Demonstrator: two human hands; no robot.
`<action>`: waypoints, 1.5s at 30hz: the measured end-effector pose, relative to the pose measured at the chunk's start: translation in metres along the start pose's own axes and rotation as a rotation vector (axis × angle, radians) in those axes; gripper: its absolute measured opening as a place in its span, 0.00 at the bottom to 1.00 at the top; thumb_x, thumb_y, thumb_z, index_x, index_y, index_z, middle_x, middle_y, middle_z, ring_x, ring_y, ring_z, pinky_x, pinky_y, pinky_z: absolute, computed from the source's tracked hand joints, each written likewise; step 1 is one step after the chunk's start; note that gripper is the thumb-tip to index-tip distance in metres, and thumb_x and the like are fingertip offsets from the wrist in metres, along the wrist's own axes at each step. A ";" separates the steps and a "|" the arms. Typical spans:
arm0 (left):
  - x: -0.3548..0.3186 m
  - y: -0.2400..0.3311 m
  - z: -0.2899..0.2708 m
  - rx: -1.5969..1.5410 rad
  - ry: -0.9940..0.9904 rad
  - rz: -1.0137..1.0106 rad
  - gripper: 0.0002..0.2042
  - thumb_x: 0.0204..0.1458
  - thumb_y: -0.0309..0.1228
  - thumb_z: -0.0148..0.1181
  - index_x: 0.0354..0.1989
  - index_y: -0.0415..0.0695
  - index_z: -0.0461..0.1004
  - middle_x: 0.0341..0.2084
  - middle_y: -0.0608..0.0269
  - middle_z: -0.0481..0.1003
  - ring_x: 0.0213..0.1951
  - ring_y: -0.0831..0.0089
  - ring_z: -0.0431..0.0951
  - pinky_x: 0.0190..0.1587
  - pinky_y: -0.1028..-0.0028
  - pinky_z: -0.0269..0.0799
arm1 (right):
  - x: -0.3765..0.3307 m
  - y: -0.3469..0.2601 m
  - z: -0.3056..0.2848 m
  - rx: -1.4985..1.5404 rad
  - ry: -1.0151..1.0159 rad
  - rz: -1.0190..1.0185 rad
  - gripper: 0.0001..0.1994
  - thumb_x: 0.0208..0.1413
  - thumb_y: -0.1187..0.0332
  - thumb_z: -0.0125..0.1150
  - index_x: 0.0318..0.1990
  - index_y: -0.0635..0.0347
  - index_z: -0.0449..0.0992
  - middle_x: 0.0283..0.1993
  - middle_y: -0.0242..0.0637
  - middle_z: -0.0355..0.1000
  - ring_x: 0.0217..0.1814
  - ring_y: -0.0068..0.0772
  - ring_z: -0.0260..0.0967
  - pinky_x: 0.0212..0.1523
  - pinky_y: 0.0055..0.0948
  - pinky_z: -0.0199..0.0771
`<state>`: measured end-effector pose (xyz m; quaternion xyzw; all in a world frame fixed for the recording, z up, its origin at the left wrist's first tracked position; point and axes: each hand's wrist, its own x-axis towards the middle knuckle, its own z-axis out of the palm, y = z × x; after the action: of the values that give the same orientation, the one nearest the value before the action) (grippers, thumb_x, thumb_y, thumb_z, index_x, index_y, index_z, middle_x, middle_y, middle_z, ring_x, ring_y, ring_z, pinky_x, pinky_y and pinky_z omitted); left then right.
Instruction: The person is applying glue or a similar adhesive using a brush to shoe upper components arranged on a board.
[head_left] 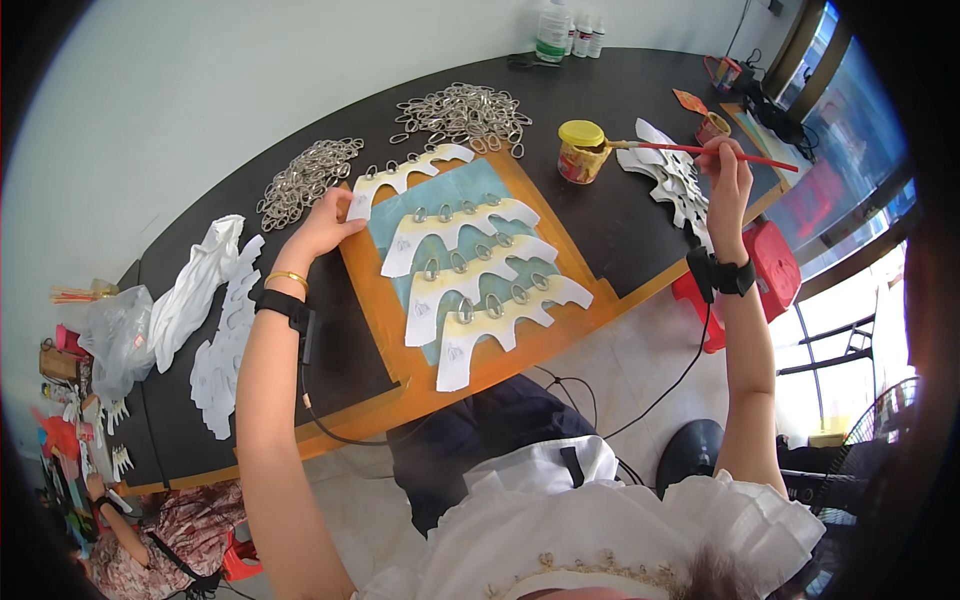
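Observation:
My right hand (pixel 727 175) holds a thin red-handled brush (pixel 665 147) with its fingers closed round the handle. The brush's tip points left, at the rim of a small smeared jar (pixel 581 165) with a yellow lid (pixel 581 133). My left hand (pixel 328 222) has its thumb and fingers at the left end of a white scalloped cutout (pixel 442 156), the farthest in a stack of rows. Nearer me, several similar cutouts (pixel 428 296) lie overlapped on a blue-green sheet (pixel 440 190). Yellowish smears and metal oval rings (pixel 465 309) mark their upper edges.
Two heaps of metal rings (pixel 312 180) (pixel 462 112) lie toward the wall. More white cutouts (pixel 672 180) sit at right, others (pixel 225 340) at left beside a white cloth (pixel 195 290). Bottles (pixel 552 35) stand at the back. Another person's arm (pixel 122 525) shows lower left.

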<state>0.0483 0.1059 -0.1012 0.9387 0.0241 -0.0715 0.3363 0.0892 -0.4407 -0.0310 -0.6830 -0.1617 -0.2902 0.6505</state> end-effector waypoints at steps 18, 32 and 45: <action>-0.009 0.004 0.011 -0.100 0.212 0.019 0.19 0.51 0.40 0.61 0.42 0.38 0.67 0.37 0.52 0.73 0.44 0.59 0.73 0.47 0.68 0.69 | -0.035 0.015 0.032 -0.228 -0.398 -0.112 0.09 0.62 0.74 0.46 0.42 0.68 0.73 0.33 0.31 0.67 0.36 0.19 0.62 0.40 0.18 0.62; -0.027 0.053 0.052 0.325 0.076 0.083 0.22 0.34 0.41 0.72 0.35 0.37 0.78 0.30 0.49 0.78 0.33 0.59 0.79 0.38 0.69 0.73 | -0.047 0.039 0.015 0.295 -0.324 0.593 0.23 0.62 0.67 0.51 0.63 0.61 0.60 0.55 0.41 0.67 0.50 0.26 0.68 0.58 0.28 0.65; -0.060 0.046 0.029 -0.590 -0.164 -0.209 0.08 0.52 0.28 0.60 0.31 0.35 0.71 0.22 0.62 0.71 0.22 0.77 0.71 0.25 0.78 0.69 | -0.045 0.044 -0.009 0.442 -0.210 0.553 0.19 0.62 0.70 0.51 0.58 0.66 0.65 0.55 0.41 0.68 0.53 0.30 0.68 0.58 0.30 0.67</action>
<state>-0.0098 0.0521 -0.0850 0.7844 0.1128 -0.1708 0.5855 0.0788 -0.4465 -0.0929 -0.5698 -0.0955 0.0102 0.8162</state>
